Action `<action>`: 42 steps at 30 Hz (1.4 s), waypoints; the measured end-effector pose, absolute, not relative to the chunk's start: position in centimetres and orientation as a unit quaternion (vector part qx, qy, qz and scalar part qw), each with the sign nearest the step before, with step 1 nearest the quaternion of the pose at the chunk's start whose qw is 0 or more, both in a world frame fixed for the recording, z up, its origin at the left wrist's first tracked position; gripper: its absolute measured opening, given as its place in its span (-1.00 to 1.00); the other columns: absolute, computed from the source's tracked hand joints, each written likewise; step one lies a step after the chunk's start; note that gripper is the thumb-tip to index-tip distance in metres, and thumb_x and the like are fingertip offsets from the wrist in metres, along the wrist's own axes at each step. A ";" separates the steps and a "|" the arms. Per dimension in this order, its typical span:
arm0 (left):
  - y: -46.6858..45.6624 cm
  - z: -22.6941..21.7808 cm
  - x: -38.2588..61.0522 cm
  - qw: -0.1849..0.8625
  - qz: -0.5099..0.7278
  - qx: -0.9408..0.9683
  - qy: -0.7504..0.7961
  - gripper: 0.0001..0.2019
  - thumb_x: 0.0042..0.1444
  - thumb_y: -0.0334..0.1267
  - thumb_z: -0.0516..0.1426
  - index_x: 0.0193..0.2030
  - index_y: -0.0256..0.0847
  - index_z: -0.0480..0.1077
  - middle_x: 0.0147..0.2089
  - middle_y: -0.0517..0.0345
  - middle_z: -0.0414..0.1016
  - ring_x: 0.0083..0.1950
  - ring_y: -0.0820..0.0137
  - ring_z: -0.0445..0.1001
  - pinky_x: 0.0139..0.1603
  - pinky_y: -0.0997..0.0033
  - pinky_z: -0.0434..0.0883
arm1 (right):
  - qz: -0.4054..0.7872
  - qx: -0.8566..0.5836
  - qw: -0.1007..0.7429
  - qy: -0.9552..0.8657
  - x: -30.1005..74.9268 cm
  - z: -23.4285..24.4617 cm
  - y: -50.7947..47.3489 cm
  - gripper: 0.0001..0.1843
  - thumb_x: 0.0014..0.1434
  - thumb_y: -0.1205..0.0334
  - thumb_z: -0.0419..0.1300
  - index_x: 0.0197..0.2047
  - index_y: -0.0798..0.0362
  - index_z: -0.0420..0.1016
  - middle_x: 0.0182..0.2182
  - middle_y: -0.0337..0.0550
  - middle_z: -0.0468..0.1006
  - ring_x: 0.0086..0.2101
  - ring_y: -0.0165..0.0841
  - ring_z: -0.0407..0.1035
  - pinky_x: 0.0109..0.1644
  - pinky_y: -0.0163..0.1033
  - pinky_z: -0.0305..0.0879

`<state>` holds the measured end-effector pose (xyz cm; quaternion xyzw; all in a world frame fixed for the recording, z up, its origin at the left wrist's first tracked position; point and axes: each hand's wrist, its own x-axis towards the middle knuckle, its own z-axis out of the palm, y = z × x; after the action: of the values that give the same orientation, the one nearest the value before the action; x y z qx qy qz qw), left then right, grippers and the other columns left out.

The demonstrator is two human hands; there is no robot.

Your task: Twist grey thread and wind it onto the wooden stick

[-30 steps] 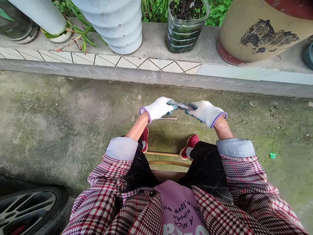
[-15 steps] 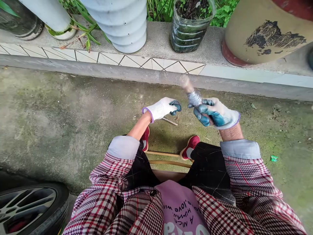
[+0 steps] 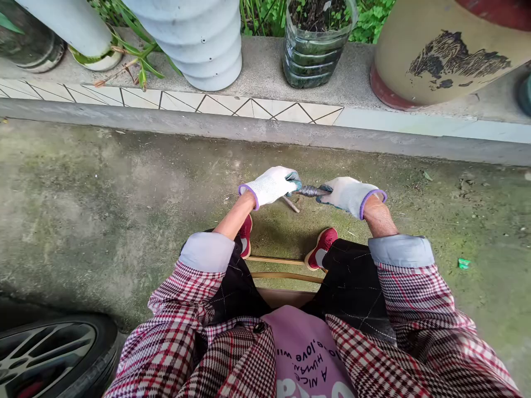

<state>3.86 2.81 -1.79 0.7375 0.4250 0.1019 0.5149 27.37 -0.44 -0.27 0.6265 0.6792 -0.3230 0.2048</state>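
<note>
My left hand (image 3: 276,185) and my right hand (image 3: 348,194) wear white gloves with blue-green coated fingers. Between them lies a short stick wound with silver wire (image 3: 309,191), roughly level above the ground. Right-hand fingers are closed around its right end. The left fingertips pinch at its left end, which they mostly cover. Just below my left hand a thin brown stick (image 3: 291,204) pokes out; whether that hand holds it or it lies on the ground, I cannot tell.
Ahead runs a low concrete ledge (image 3: 265,61) with a tiled face. On it stand a white ribbed pot (image 3: 194,38), a cut plastic bottle planter (image 3: 317,55) and a tan pot (image 3: 443,55). A car wheel (image 3: 53,354) is at lower left. A green scrap (image 3: 463,263) lies right.
My right hand has turned palm down and lowered the wire-wound stick from a raised tilt to level. My left fingers, apart from it before, now meet its left end.
</note>
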 end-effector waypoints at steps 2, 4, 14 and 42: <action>2.4 -1.6 4.2 0.542 0.103 0.720 0.422 -0.84 0.14 -0.25 0.16 -0.46 -0.18 0.40 -0.50 0.24 0.36 -0.45 0.46 0.19 -0.38 0.33 0.12 | -0.311 0.647 0.169 0.676 27.8 -0.2 0.0 -0.75 0.23 0.01 0.31 -0.20 0.00 0.69 -0.48 -0.17 0.56 -0.49 -0.33 0.38 -0.42 -0.22 0.16; 2.0 -1.6 4.6 0.583 0.110 0.688 0.418 -0.87 0.14 -0.28 0.16 -0.42 -0.19 0.41 -0.48 0.22 0.39 -0.47 0.46 0.23 -0.39 0.35 0.16 | -0.329 0.668 0.103 0.659 28.0 -0.2 0.0 -0.80 0.19 0.05 0.35 -0.27 0.01 0.66 -0.55 -0.22 0.49 -0.54 -0.38 0.31 -0.47 -0.25 0.14; 2.3 -0.5 4.8 0.667 0.203 0.581 0.421 -0.90 0.21 -0.44 0.15 -0.32 -0.29 0.49 -0.41 0.18 0.49 -0.38 0.51 0.42 -0.21 0.41 0.36 | -0.581 0.625 -0.253 0.456 26.8 1.6 -1.6 -0.65 0.02 0.02 0.51 -0.31 0.13 0.60 -0.57 -0.23 0.47 -0.65 -0.50 0.24 -0.70 -0.36 0.23; -2.0 -0.5 4.8 0.674 0.309 0.404 0.535 -0.87 0.11 -0.29 0.30 -0.24 -0.25 0.47 -0.31 0.17 0.62 -0.29 0.45 0.49 -0.12 0.38 0.50 | -0.552 0.568 -0.264 0.551 21.2 1.8 -4.3 -0.74 0.14 0.12 0.35 -0.43 0.03 0.39 -0.55 -0.27 0.47 -0.52 -0.42 0.32 -0.44 -0.30 0.30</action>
<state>4.81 -1.99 -0.52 0.4044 0.5353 0.3089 0.6742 21.17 -4.33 1.84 0.5675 0.5508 -0.5520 -0.2642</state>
